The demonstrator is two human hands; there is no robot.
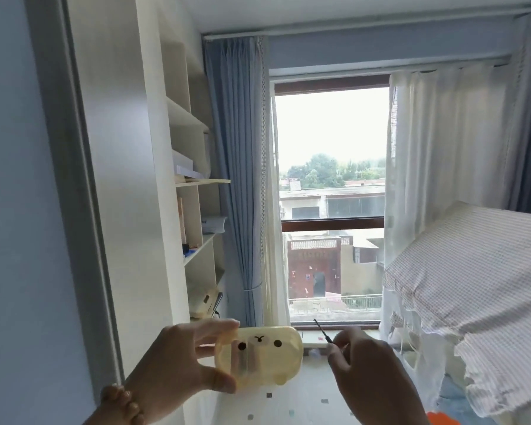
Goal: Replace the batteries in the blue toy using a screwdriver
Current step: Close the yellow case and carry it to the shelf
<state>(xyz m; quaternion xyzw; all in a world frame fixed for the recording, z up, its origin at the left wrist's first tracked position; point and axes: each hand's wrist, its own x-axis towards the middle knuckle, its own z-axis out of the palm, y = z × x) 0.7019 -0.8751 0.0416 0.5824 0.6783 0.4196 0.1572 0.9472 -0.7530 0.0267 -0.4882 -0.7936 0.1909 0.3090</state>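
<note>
My left hand (178,360) holds up a translucent yellow case (259,358) with a bear face on it, thumb below and fingers along its top left end. My right hand (371,366) pinches a thin dark screwdriver (324,331) whose tip points up and to the left, just right of the case. No blue toy and no batteries show in this view.
A shelf unit (193,191) with boxes and papers stands at the left. Ahead is a window (331,194) with blue and white curtains. A bed with a checked cover (472,286) fills the right. An orange object (442,420) peeks in at the bottom edge.
</note>
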